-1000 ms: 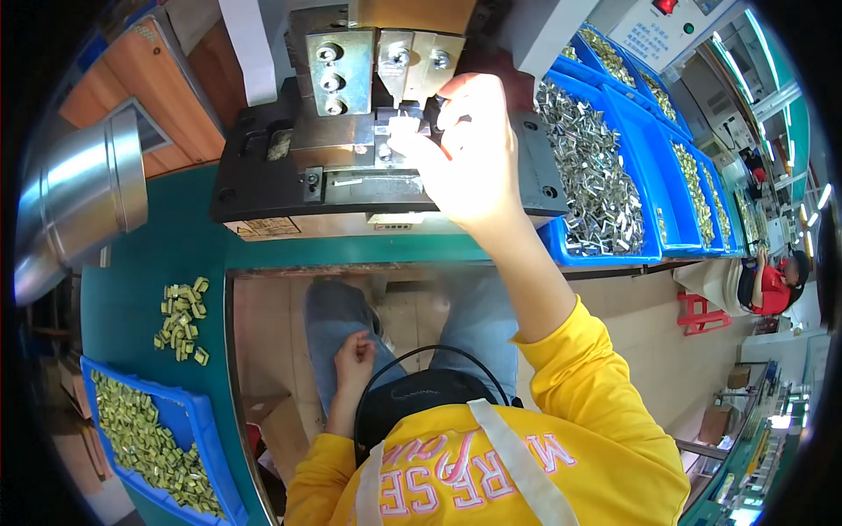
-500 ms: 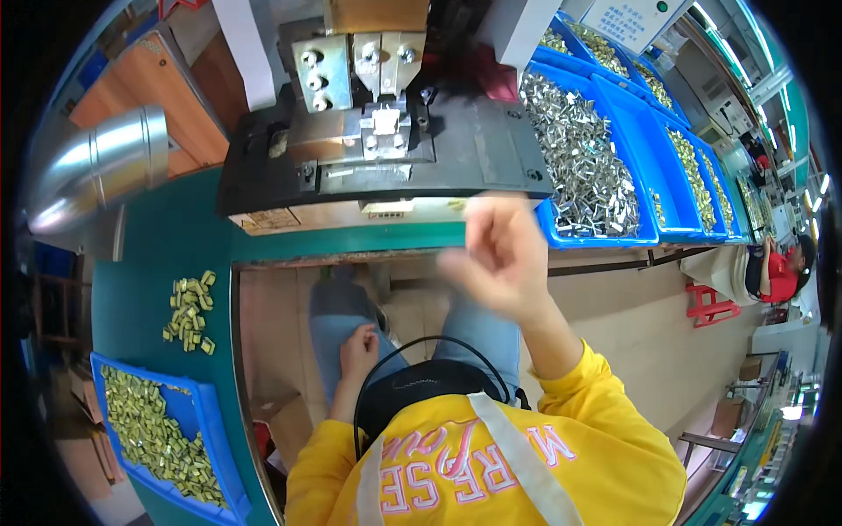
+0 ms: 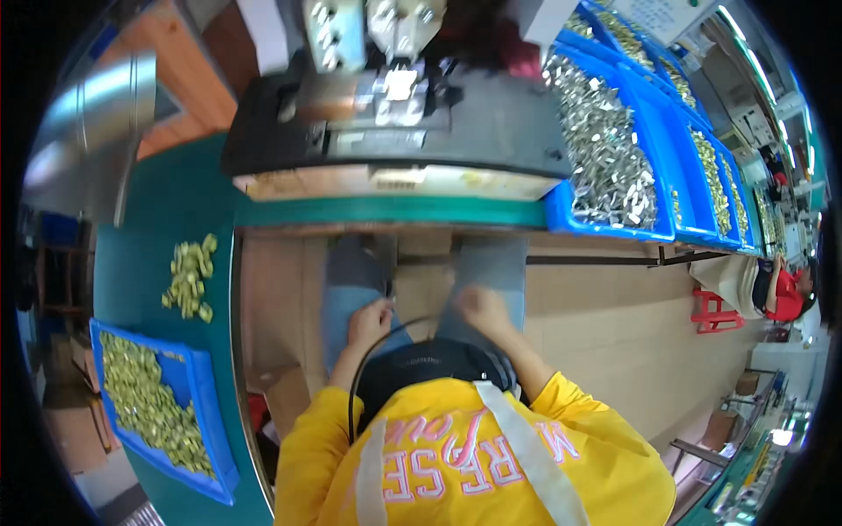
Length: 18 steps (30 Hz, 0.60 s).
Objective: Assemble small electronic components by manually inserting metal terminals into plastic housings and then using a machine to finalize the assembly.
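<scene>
My left hand point(image 3: 370, 323) rests on my left thigh, its fingers curled together. Whether anything is inside them is hidden. Over my right thigh is my right hand point(image 3: 484, 311), smeared by motion, so its fingers cannot be made out. Both hands are below the edge of the green bench point(image 3: 491, 210). In front of me on the bench stands a press machine point(image 3: 491, 123) with a black base. A small bright metal piece point(image 3: 401, 85) sits at its centre, under the bolted tooling.
A blue bin point(image 3: 662, 232) of silvery metal parts stands right of the press, with more blue bins beyond. To the left lie a loose pile of brass-coloured parts point(image 3: 189, 279) and a blue tray point(image 3: 230, 482) of them. A person in red point(image 3: 788, 296) is at far right.
My right hand has come down from near the press edge to my right thigh. My left hand stays on my thigh. The whole view has shifted slightly.
</scene>
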### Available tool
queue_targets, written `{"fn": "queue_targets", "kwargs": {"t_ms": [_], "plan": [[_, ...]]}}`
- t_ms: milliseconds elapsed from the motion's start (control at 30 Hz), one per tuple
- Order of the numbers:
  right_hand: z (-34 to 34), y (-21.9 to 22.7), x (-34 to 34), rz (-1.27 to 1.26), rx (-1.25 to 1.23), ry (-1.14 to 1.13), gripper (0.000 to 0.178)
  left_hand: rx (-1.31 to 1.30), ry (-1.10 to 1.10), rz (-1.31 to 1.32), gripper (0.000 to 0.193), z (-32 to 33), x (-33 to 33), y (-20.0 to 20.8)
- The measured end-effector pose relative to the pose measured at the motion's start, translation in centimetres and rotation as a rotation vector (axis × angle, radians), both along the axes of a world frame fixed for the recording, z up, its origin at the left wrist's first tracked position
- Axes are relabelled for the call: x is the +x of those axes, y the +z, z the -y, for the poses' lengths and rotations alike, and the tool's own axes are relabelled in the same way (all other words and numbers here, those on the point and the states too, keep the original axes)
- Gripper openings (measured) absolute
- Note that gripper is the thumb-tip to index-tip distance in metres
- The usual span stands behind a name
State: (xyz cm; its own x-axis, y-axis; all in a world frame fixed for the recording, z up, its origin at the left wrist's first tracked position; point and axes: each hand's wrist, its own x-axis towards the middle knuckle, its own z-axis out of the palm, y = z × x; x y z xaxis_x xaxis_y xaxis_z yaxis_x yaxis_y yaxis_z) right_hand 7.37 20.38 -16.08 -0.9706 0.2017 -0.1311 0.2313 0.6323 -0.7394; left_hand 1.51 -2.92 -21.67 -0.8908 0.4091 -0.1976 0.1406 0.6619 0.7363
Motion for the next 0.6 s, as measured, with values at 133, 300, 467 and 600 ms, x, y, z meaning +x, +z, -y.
{"fn": "queue_targets", "kwargs": {"t_ms": [133, 300, 467, 600], "plan": [[1.7, -1.8, -1.2, -0.017, 0.211, 0.204, 0.010, 0.049, 0.028, 0.051, 0.016, 0.0, 0.5, -0.8], [3.3, -4.5, -1.7, 0.222, 0.194, 0.525, 0.016, 0.114, 0.052, 0.071, 0.016, -0.5, 0.1, -0.4], [3.8, -4.1, -2.6, 0.291, 0.183, 0.508, 0.017, 0.134, 0.064, 0.070, 0.016, -0.1, -0.2, -0.3], [3.7, -4.3, -2.9, 0.272, 0.164, 0.510, 0.017, 0.116, 0.068, 0.079, 0.016, -0.2, -0.4, -0.2]]}}
